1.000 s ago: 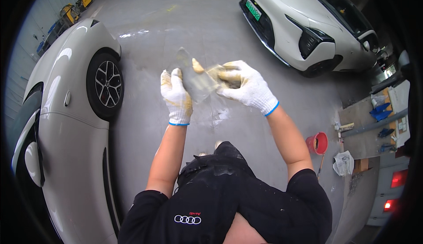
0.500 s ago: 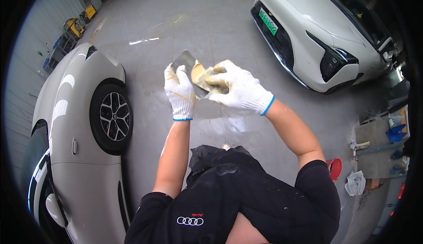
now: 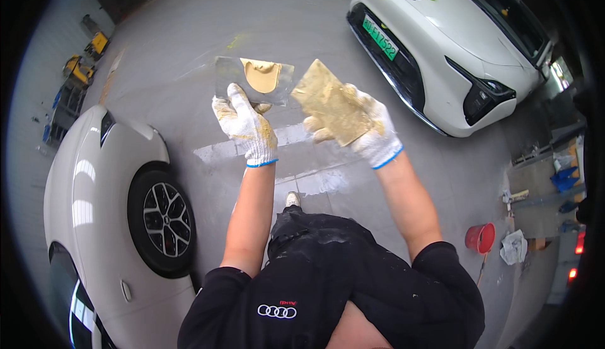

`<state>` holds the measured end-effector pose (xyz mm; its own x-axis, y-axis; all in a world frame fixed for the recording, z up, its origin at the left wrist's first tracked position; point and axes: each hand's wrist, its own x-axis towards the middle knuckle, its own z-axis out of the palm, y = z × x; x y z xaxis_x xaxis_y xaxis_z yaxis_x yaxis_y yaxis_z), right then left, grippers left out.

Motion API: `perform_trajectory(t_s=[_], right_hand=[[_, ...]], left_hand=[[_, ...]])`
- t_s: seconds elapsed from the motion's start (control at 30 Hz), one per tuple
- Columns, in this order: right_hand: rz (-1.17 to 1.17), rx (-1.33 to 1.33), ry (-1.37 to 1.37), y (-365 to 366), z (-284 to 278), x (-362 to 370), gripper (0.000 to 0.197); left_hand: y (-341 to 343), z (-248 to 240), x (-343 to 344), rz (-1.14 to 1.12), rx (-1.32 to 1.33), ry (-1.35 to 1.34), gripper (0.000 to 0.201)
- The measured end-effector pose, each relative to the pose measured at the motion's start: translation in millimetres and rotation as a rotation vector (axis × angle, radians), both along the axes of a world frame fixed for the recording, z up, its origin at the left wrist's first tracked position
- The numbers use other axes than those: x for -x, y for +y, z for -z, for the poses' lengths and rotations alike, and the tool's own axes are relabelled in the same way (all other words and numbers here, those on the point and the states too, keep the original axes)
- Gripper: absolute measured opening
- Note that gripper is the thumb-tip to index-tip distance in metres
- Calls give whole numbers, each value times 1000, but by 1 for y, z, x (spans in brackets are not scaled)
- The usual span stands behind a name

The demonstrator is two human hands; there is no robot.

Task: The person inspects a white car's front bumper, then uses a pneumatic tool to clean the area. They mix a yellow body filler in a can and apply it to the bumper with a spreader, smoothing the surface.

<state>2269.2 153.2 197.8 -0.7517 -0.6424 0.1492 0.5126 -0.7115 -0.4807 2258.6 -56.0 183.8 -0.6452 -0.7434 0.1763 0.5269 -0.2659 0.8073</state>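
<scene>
Above the grey floor (image 3: 189,46), between two white cars, the person holds both gloved hands up. The left hand (image 3: 247,124) grips the lower edge of a flat metal plate (image 3: 252,79) that carries a blob of yellow-beige filler (image 3: 262,75); the fingers are curled on the plate, and the thumb is hidden behind it. Just right of the plate, not touching it, the right hand (image 3: 362,128) holds a flat spreader (image 3: 333,108) covered with the same paste. This spreader hides most of the palm, so I cannot tell how the fingers close around it. Left of the plate and lower stands a white car (image 3: 94,210), cut off by the picture's edge. Right of the plate stands another white car (image 3: 441,40), its far side lost in the dark rim. Far below and right of the plate is a red bucket (image 3: 481,237) beside a white rag (image 3: 513,247), small and not clear.
</scene>
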Motion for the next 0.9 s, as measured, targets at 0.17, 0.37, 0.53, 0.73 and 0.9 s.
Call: perform_trajectory(t_s=[0.17, 0.37, 0.53, 0.73, 0.9], right_hand=[[-166, 234, -223, -46, -6, 54, 65], [598, -943, 596, -27, -28, 66, 47], [628, -1642, 1008, -26, -21, 77, 54], [899, -1698, 1073, -13, -32, 82, 49], [668, -1950, 975, 1, -44, 83, 46]], left_hand=[[-5, 15, 35, 201, 427, 121, 37], [-32, 51, 74, 378, 163, -125, 32], [-20, 50, 113, 328, 156, -100, 26], [2, 33, 120, 236, 504, -67, 25], [7, 27, 128, 308, 603, -211, 28]])
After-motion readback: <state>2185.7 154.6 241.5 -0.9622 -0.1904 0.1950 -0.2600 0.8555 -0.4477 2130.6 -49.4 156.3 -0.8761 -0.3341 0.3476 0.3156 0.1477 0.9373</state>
